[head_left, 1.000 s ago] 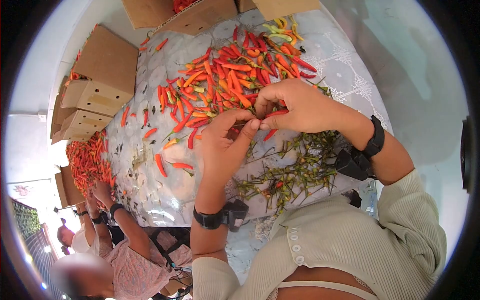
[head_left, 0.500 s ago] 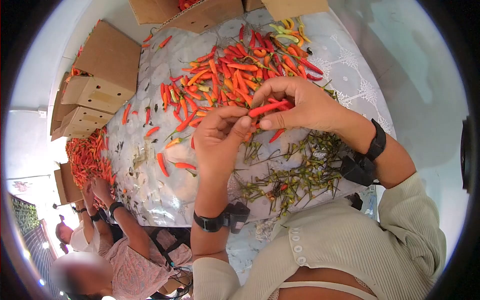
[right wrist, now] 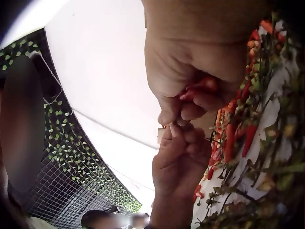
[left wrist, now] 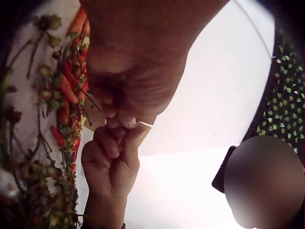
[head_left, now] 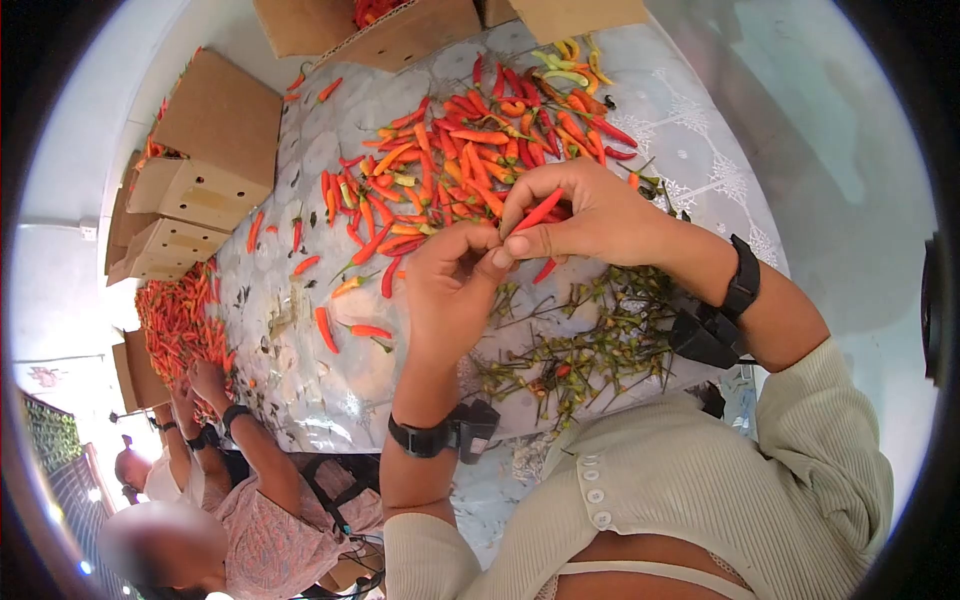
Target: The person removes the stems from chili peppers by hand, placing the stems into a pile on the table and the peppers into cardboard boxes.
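My right hand (head_left: 605, 220) grips a red chili pepper (head_left: 540, 208), its pointed end angled up and away from me. More red chilies (right wrist: 205, 88) sit in the curled fingers of that hand in the right wrist view. My left hand (head_left: 445, 290) meets it thumb to thumb, fingers bent, pinching at the chili's stem end, which the fingertips hide. Thin green stems (left wrist: 90, 101) poke out beside the left palm in the left wrist view. Just beyond both hands spreads a heap of red and orange chilies (head_left: 440, 150). Nearer my body lies a pile of plucked green stems (head_left: 600, 345).
Cardboard boxes (head_left: 215, 140) stand along the left of the table (head_left: 300, 380), another box (head_left: 400, 38) at the far edge. A larger chili heap (head_left: 180, 320) lies at the left, where another person's hands (head_left: 205, 385) work. Yellow-green chilies (head_left: 575, 72) lie at the far right.
The right hand's chili has turned from lying nearly level to pointing up and away. The left fingertips have come back against the right thumb at its stem end.
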Demonstrator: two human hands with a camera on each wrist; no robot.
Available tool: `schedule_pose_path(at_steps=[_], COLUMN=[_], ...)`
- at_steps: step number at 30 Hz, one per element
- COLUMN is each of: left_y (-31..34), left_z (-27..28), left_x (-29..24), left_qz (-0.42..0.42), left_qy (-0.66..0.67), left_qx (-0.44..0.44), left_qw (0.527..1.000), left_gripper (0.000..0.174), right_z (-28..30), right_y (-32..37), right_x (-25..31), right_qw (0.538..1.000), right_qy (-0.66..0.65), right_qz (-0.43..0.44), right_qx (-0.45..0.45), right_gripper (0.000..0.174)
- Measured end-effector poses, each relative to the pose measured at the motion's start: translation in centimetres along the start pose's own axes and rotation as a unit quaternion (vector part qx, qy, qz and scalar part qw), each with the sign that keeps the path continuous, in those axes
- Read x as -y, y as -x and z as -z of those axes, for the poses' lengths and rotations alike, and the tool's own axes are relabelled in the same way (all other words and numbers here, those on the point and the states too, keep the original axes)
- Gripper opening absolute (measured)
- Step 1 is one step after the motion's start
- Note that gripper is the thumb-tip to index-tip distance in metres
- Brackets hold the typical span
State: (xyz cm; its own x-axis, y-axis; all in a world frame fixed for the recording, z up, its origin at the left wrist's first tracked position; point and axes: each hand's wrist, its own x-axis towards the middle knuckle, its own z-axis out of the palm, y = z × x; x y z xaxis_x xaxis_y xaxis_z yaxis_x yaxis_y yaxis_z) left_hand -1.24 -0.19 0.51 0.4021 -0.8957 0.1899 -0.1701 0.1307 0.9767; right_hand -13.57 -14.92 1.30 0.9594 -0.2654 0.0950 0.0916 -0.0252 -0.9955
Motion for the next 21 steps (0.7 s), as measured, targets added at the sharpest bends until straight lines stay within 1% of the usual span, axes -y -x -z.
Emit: schedule_pose_path(at_steps=[4, 7, 10, 13, 16, 19, 21], left_y=[0.1, 0.1, 0.0, 0.1, 0.0, 0.4, 0.5], left_z=[0.0, 0.1, 0.2, 0.5, 0.4, 0.2, 0.3], left_x=[0.1, 0.2, 0.4, 0.4, -0.4, -0.9, -1.0], left_qz=[-0.008, -0.02, -0.034, -0.034, -0.01, 0.017, 0.008], left_qy=[0.047, 0.048, 0.057, 0.085, 0.081, 0.081, 0.041], left_qx=[0.013, 0.026, 0.037, 0.061, 0.069, 0.057, 0.068], left_qw=[0.999, 0.998, 0.997, 0.994, 0.994, 0.995, 0.997], left_gripper=[0.012, 0.013, 0.014, 0.007, 0.007, 0.008, 0.012], right_z=[0.0, -0.1, 0.1, 0.0, -0.3, -0.4, 0.9], right_y=[0.3, 0.5, 0.3, 0.4, 0.3, 0.0, -0.4], right_x=[0.9, 1.2, 0.5, 0.6, 0.7, 0.4, 0.1], right_qw=[0.997, 0.995, 0.988, 0.962, 0.955, 0.948, 0.945], right_qy=[-0.047, -0.067, -0.125, -0.24, -0.263, -0.278, -0.3], right_qz=[-0.051, -0.075, -0.07, -0.099, -0.133, -0.15, -0.111], right_qx=[0.017, 0.024, 0.064, 0.079, 0.027, -0.029, -0.067], right_gripper=[0.03, 0.026, 0.024, 0.021, 0.021, 0.025, 0.026])
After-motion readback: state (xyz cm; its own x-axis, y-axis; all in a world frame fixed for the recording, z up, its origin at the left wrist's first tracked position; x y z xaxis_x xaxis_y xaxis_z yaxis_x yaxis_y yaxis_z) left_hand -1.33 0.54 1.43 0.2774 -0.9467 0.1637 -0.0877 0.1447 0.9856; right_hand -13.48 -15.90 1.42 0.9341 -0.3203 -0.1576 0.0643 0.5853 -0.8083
